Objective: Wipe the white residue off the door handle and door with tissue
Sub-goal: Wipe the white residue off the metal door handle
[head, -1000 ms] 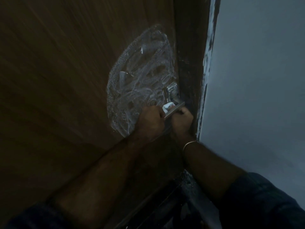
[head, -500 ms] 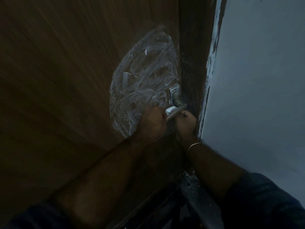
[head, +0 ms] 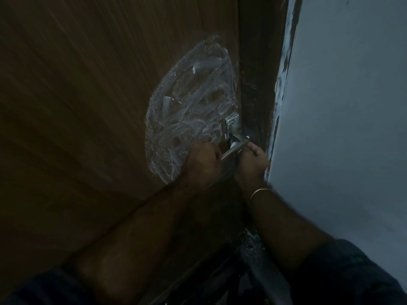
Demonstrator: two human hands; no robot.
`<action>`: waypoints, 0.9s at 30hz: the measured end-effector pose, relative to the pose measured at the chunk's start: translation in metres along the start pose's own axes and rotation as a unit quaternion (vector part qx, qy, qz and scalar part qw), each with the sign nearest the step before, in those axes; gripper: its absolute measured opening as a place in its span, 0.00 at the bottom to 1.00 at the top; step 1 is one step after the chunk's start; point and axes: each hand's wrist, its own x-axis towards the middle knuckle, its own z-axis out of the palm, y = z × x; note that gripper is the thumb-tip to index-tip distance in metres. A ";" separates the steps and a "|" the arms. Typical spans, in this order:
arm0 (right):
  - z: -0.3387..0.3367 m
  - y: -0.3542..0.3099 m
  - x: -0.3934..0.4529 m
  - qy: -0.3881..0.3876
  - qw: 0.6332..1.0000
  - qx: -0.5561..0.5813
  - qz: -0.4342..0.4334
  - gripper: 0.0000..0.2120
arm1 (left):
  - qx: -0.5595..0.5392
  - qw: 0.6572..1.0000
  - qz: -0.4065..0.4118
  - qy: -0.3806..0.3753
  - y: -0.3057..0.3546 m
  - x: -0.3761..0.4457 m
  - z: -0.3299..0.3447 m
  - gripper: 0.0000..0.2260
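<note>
Our left hand (head: 201, 160) is curled round the free end of the lever door handle (head: 234, 148), fingers closed on the metal; whether tissue is bunched inside that fist we cannot tell, since none shows in this dim view. Our right hand (head: 251, 160) sits just beside it, near the pivot end, fingertips (head: 251, 146) touching the underside of the lever, a thin bangle (head: 258, 193) on the wrist. Whether those fingers pinch anything is unclear.

The step in hand looks like wiping the lever itself. To do it well, we would keep the right hand steadying the handle so it does not swing down, and draw the left hand along the bar from pivot to tip, turning the wrist so all faces get rubbed. Then work around the square plate (head: 231, 124) above, where edges trap residue.

The white residue (head: 187, 119) spreads in a large streaked oval on the wooden door (head: 88, 106), just left of the handle, and is mostly untouched. It needs overlapping strokes from the rim inward, with a fresh face of tissue. The dark frame (head: 257, 73) and pale wall (head: 341, 106) lie to the right.
</note>
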 end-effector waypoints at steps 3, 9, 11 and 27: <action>-0.001 0.005 -0.006 0.006 0.990 -0.129 -0.046 0.13 | 0.001 1.000 -0.002 -0.002 0.000 0.000 0.002 0.09; -0.005 0.001 0.002 -0.036 0.963 -0.244 -0.113 0.12 | 0.001 1.000 0.007 0.012 -0.004 0.003 0.005 0.09; -0.008 0.002 0.002 -0.052 0.949 -0.278 -0.142 0.12 | 0.001 1.000 0.011 0.016 -0.005 0.004 0.007 0.09; -0.026 -0.008 0.014 -0.193 0.891 -0.350 -0.214 0.18 | 0.006 1.000 0.004 0.011 0.002 -0.002 0.003 0.09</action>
